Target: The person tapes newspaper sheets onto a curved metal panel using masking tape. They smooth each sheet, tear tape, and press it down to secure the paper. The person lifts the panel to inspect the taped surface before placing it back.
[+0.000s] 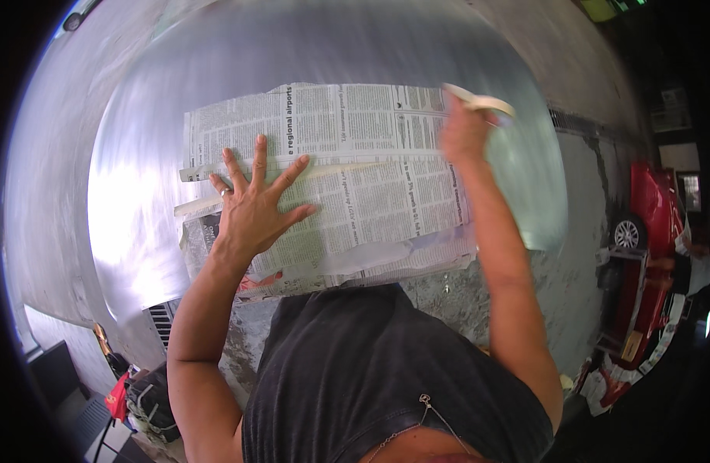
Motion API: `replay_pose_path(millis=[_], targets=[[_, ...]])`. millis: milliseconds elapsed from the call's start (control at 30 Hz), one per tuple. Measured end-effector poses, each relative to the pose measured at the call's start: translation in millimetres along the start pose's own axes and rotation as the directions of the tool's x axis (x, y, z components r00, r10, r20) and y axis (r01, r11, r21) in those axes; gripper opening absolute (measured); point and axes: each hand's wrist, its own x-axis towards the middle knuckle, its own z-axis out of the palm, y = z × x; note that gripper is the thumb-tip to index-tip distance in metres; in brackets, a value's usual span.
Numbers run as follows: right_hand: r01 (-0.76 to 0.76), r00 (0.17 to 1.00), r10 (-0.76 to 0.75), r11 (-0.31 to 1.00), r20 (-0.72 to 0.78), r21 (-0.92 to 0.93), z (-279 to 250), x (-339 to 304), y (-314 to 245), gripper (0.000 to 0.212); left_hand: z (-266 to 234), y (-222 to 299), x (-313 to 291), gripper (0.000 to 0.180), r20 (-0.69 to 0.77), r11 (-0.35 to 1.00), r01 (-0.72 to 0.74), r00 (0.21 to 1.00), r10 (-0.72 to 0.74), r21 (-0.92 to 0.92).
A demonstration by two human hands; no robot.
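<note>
Sheets of newspaper [355, 208] lie across a shiny silver surface [332, 54], with folds and overlapping edges. My left hand [254, 201] presses flat on the paper with its fingers spread, a ring on one of them. Up at the paper's far right corner, my right hand [467, 135] is closed on a roll of pale masking tape [490, 105], slightly blurred. A pale strip [347, 168] runs sideways over the paper to the right of my left hand. The fingertips of my right hand are partly hidden by the roll.
Beyond the silver surface on the right stands a red vehicle [652, 201] with its wheel [626, 233] showing. Concrete floor [440, 309] lies below the paper's near edge. At the lower left are a dark bag [154, 405] and a dark chair [61, 378].
</note>
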Motion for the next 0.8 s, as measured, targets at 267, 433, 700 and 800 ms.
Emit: replay_pose_path(millis=[267, 433, 700, 800], targets=[[-0.105, 0.944, 0.083, 0.993, -0.320, -0.054, -47.2, -2.8, 78.4, 0.041, -1.7, 2.2, -3.0, 0.086, 0.000, 0.999, -0.023, 1.000, 0.023, 0.040], [0.198, 0.959, -0.126, 0.939, -0.255, 0.280, -20.4, 3.0, -107.0, 0.045, 8.7, -5.2, -4.2, 0.089, -0.060, 0.993, -0.067, 0.995, 0.073, 0.100], [0.117, 0.993, -0.119, 0.990, 0.022, 0.084, -2.2, 9.4, -113.4, 0.051, 36.6, -110.8, -32.4, 0.096, -0.061, 0.983, 0.181, 0.981, -0.183, -0.043], [0.113, 0.993, -0.109, 0.989, -0.043, 0.097, -4.4, 9.1, -118.7, 0.051, 24.1, -155.2, -32.2, 0.091, -0.018, 0.958, 0.279, 0.960, -0.281, -0.059]])
